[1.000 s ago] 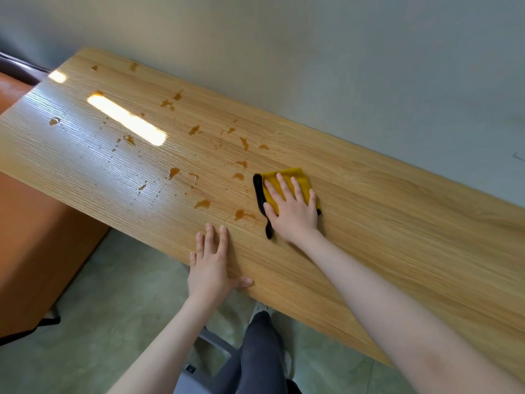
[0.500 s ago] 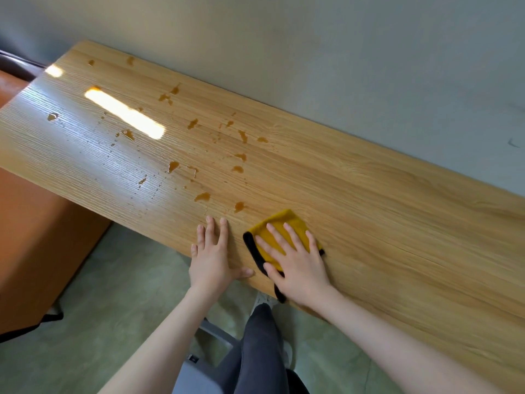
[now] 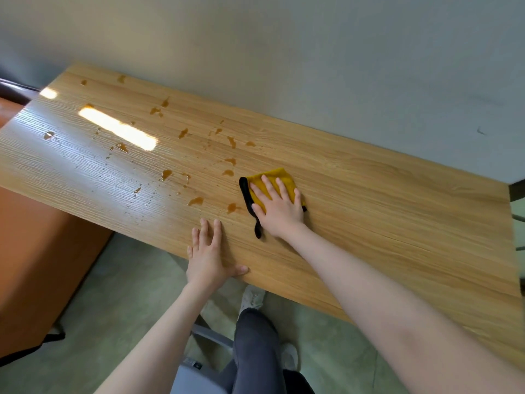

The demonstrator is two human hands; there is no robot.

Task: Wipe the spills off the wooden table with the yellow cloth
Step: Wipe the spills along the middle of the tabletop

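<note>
At the far left we see an orange-brown cabinet (image 3: 42, 251) standing beside and below the end of the wooden worktop (image 3: 383, 211), which runs diagonally from the upper left to the lower right against a pale grey wall (image 3: 312, 52). The left end of the worktop carries a bright glare strip (image 3: 118, 128) and a smaller glare patch (image 3: 48, 93), and around them we find amber spills (image 3: 196, 201) scattered as separate drops and small puddles, from the far left corner through the middle of the board, with fine droplets trailing between them. Moving right, our left hand (image 3: 208, 255) lies flat on the near edge of the worktop, fingers straight and close together, thumb spread out along the edge; its grip holds nothing. Just beyond its fingertips sit the two nearest spills, one of them (image 3: 232, 207) lying between this hand and the cloth. Further right, the yellow cloth (image 3: 279, 174) with its black trim lies folded on the worktop, just beside the right edge of the spill area, and a black strip of the trim trails toward the near edge. Our right hand (image 3: 279, 211) presses down on the cloth with fingers straight and fanned, palm flat, so the grip is wide and pinches nothing. To the right of the cloth the wood shows plain grain out to the worktop's right end. Below the near edge we see a dark trouser leg (image 3: 255, 354), a light shoe (image 3: 251, 298) and the greenish floor (image 3: 113, 308).
</note>
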